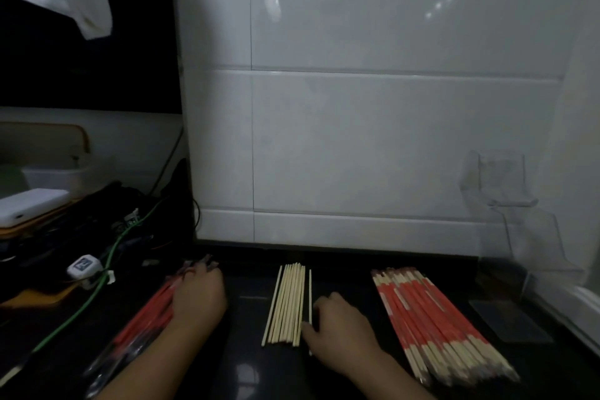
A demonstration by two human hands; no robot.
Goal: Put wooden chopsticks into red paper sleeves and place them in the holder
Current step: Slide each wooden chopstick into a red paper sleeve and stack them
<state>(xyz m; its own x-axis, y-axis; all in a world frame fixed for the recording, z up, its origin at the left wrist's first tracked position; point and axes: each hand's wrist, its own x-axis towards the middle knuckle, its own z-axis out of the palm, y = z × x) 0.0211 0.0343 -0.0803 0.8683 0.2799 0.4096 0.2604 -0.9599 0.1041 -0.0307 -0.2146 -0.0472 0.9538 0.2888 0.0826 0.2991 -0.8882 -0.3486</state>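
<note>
On the counter, right hand point(337, 328) fingers point(310, 328) on chopsticks point(287, 302)

Left hand point(198, 295) palm-down, right hand point(337, 328) likewise (fingers curled), forearms converging.

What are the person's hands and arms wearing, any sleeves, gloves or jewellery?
Nothing shows on them. The left hand and the right hand are bare, with no gloves, and no ring or watch can be made out in the dim light. Both forearms are bare too, as far as the bottom edge of the picture; no sleeve reaches into view.
</note>
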